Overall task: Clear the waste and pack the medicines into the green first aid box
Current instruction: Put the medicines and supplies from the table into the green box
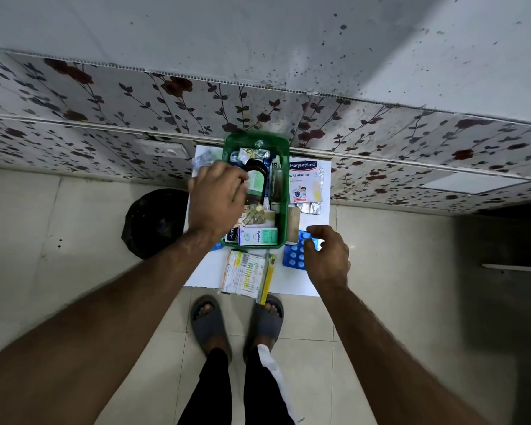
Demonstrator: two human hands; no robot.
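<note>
Two hands work at a green box (282,191) on a small white worktop (325,216) against the wall. Left hand (216,202), fingers curled, reaches among its bottles; whether it grips anything is hidden. Right hand (327,256) pinches a blue pill strip (295,256) beside it. Cartons (246,273) overhang the edge and could fall if nudged.

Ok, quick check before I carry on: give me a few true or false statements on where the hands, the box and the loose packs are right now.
1. The green box already holds a brown bottle. True.
2. The Hansaplast pack lies inside the box. False: it lies beside it on the white sheet.
3. The right hand is at the blue blister strip. True.
4. The left hand rests on the black bag. False: it is over the box's left side.
</note>
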